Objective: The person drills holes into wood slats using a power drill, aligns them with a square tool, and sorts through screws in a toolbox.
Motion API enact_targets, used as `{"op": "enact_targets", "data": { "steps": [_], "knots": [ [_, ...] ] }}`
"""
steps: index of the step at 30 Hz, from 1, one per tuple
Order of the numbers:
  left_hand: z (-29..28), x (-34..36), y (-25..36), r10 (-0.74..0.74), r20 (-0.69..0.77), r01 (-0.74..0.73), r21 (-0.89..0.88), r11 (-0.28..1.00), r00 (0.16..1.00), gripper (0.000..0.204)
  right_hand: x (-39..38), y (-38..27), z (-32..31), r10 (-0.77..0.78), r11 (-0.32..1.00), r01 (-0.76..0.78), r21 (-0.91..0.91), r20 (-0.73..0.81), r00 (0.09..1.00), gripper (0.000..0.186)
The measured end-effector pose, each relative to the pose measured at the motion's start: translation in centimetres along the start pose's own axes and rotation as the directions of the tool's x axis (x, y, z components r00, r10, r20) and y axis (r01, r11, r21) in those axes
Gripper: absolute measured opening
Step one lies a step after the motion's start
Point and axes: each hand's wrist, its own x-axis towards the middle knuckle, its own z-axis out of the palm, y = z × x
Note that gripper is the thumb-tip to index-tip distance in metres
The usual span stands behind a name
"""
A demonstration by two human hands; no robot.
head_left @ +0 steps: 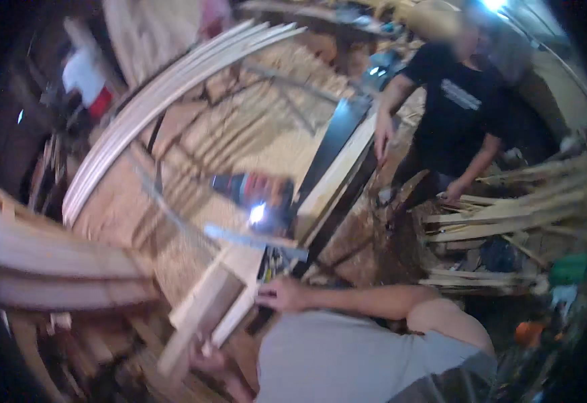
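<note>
My left hand [207, 354] is at the near end of a pale wooden plank [206, 312], its fingers curled around the edge; blur hides the exact grip. My right hand [283, 295] rests beside the near end of a narrow pale board [235, 314], fingers bent near a dark slot in the bench. Just beyond both hands stands a red and black power tool [260, 191] with a bright spot on it. Across the wood in front of it lies a light metal bar [256, 242].
A person in a black T-shirt [458, 101] stands across, one hand near a long pale beam [337, 171] and a dark metal plate [333, 138]. Long thin strips [145, 107] arc at left. Wood pieces [508, 215] are stacked at right. Sawdust [239, 127] covers the ground.
</note>
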Motion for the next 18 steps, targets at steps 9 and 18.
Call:
{"op": "enact_targets", "data": {
  "steps": [9,18],
  "knots": [
    [4.6,6.7,6.1,0.324,0.549,-0.513,0.230,0.827,0.770,0.081,-1.5,-1.4,-1.2,0.109,0.994,-0.109,-0.030,0.004,0.994,0.025],
    [6.3,6.2,6.6,0.390,0.551,-0.563,0.183,0.806,0.738,0.066,-2.7,0.6,-1.6,0.471,0.872,-0.441,0.214,-0.115,0.875,0.022]
  ]
}}
